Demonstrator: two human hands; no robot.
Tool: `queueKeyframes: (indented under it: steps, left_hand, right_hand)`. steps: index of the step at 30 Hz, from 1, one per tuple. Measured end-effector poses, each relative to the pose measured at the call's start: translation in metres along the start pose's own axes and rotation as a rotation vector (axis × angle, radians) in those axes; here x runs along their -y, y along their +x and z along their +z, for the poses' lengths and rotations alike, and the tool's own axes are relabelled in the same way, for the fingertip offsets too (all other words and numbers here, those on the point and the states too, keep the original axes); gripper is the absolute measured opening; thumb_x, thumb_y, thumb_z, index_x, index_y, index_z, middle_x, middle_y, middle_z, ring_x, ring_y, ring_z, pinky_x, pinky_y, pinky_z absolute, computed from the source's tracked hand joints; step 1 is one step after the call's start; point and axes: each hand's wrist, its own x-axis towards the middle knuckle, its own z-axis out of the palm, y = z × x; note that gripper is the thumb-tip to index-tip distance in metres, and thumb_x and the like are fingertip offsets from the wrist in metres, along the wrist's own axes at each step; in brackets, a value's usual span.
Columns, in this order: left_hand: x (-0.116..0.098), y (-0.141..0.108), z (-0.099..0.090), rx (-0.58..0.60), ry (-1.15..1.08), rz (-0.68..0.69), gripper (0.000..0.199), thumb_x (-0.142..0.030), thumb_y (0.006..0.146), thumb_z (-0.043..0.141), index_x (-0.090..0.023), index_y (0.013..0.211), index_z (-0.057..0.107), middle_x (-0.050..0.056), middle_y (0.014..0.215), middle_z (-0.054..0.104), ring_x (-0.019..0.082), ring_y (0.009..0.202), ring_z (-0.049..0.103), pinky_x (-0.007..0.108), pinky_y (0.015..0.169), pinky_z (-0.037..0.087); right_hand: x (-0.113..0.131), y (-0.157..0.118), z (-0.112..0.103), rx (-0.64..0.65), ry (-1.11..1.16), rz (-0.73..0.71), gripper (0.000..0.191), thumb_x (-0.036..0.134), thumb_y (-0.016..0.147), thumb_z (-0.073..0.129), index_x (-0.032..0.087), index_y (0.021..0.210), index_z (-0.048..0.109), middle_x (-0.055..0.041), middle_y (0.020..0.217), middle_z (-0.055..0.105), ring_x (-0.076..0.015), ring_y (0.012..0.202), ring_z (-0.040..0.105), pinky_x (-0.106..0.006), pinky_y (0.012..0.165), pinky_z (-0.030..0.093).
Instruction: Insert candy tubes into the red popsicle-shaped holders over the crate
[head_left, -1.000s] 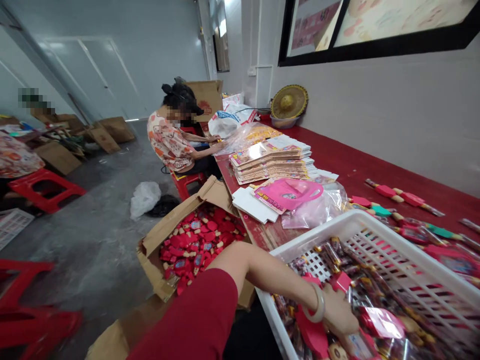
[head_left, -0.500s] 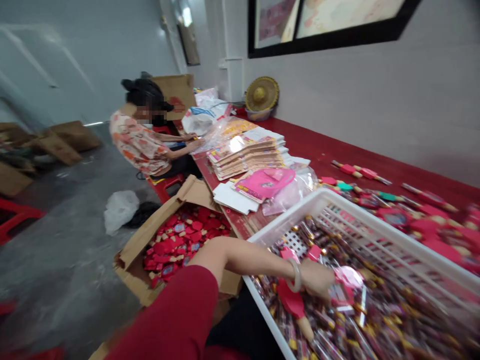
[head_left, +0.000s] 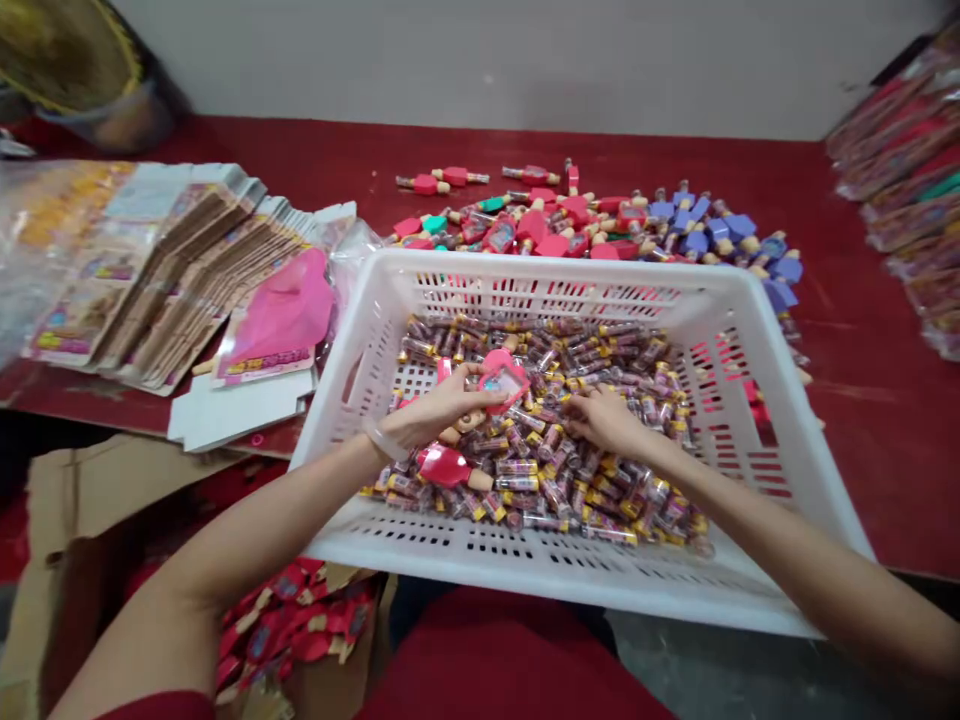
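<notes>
A white plastic basket (head_left: 555,572) in front of me holds a heap of small clear tubes (head_left: 517,467) with dark filling and yellow ends. My left hand (head_left: 457,393) grips a pink paddle-shaped piece (head_left: 504,380) with a clear window and a tan handle, above the basket's left half. Close below that hand, a red paddle-shaped piece (head_left: 444,466) with a tan handle lies on the tubes. My right hand (head_left: 600,415) reaches into the heap near its middle, fingers bent together among the tubes. Whatever its fingertips hold is hidden.
Behind the basket lie red, green and purple paddle-shaped pieces (head_left: 694,240) on the red table (head_left: 315,150). Printed cards (head_left: 187,270) are stacked on the left. Lower left, a cardboard box (head_left: 56,590) contains more red pieces. Packaged goods (head_left: 911,200) stand far right.
My view has swung right, from the seated co-worker and the floor to the basket. My right hand has come into view among the tubes. The left hand is still over the basket.
</notes>
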Motion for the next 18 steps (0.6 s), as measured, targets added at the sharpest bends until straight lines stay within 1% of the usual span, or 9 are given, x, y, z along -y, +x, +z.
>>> queueKeyframes:
  steps: [1,3,5,6,8,10,12,16,18]
  left_hand:
    - [0.001,-0.001,0.001,-0.005,0.019,-0.02,0.067,-0.041,0.076,0.075,-0.019,0.128,0.039,-0.004,0.071,0.05,0.007,0.05,0.04,0.02,0.047,0.03]
    - [0.002,-0.001,0.002,-0.021,0.066,-0.026,0.069,-0.037,0.074,0.077,-0.02,0.129,0.04,-0.005,0.071,0.049,0.006,0.05,0.039,0.02,0.048,0.029]
    - [0.002,0.0,0.0,-0.026,0.166,-0.019,0.052,-0.036,0.075,0.075,-0.018,0.117,0.049,-0.004,0.071,0.048,0.007,0.053,0.039,0.021,0.049,0.029]
    - [0.001,0.0,-0.001,-0.027,0.231,-0.017,0.041,-0.036,0.076,0.072,-0.017,0.108,0.054,-0.004,0.071,0.048,0.007,0.054,0.039,0.021,0.049,0.029]
    - [0.0,-0.001,-0.003,-0.029,0.373,0.001,0.029,-0.038,0.078,0.068,-0.016,0.093,0.057,-0.003,0.07,0.049,0.008,0.056,0.041,0.022,0.05,0.029]
    - [-0.002,-0.002,-0.004,-0.052,0.479,0.055,0.029,-0.04,0.078,0.068,-0.016,0.091,0.057,-0.002,0.072,0.05,0.009,0.059,0.043,0.023,0.051,0.029]
    - [-0.004,-0.005,-0.002,-0.038,0.526,0.116,0.033,-0.043,0.078,0.068,-0.016,0.092,0.058,-0.002,0.073,0.051,0.01,0.061,0.045,0.023,0.052,0.029]
    - [-0.007,-0.011,0.004,0.088,0.51,0.205,0.037,-0.048,0.081,0.068,-0.016,0.098,0.063,0.0,0.081,0.057,0.011,0.07,0.05,0.023,0.059,0.035]
    - [-0.008,-0.012,0.006,0.128,0.473,0.206,0.038,-0.048,0.08,0.069,-0.016,0.1,0.064,0.001,0.085,0.058,0.011,0.073,0.052,0.023,0.062,0.037]
  right_hand:
    - [0.001,-0.001,-0.002,-0.006,0.012,0.015,0.021,0.028,0.087,0.065,0.016,0.104,0.07,-0.0142,0.103,0.063,-0.0312,0.102,0.05,-0.039,0.088,0.039]
    - [0.002,-0.002,-0.007,-0.066,0.028,0.04,0.018,0.026,0.082,0.068,0.015,0.097,0.07,-0.0157,0.114,0.06,-0.0339,0.107,0.048,-0.042,0.091,0.039]
    - [0.001,-0.004,-0.017,-0.141,0.107,0.045,0.015,0.022,0.076,0.069,0.014,0.088,0.068,-0.0169,0.121,0.058,-0.0362,0.111,0.047,-0.044,0.091,0.039]
    - [0.001,-0.006,-0.025,-0.154,0.207,0.052,0.014,0.021,0.074,0.068,0.014,0.086,0.067,-0.0165,0.118,0.06,-0.0353,0.108,0.051,-0.044,0.089,0.041]
    - [-0.001,-0.013,-0.043,-0.133,0.548,0.085,0.017,0.024,0.073,0.066,0.015,0.087,0.063,-0.0121,0.097,0.066,-0.0295,0.091,0.06,-0.038,0.077,0.047]
    - [-0.002,-0.021,-0.061,-0.084,0.943,0.113,0.025,0.031,0.073,0.067,0.017,0.091,0.059,-0.0066,0.081,0.067,-0.0241,0.074,0.063,-0.032,0.065,0.048]
    - [0.001,-0.029,-0.074,-0.061,1.202,0.097,0.032,0.034,0.07,0.071,0.018,0.092,0.056,-0.0054,0.078,0.068,-0.0226,0.071,0.066,-0.029,0.062,0.049]
    - [0.017,-0.038,-0.082,-0.002,1.348,0.054,0.034,0.026,0.068,0.072,0.018,0.095,0.053,-0.0034,0.072,0.068,-0.0208,0.066,0.067,-0.028,0.06,0.051]
    - [0.023,-0.039,-0.082,0.029,1.375,0.042,0.033,0.023,0.068,0.072,0.018,0.095,0.053,-0.0028,0.072,0.067,-0.0203,0.063,0.066,-0.028,0.058,0.052]
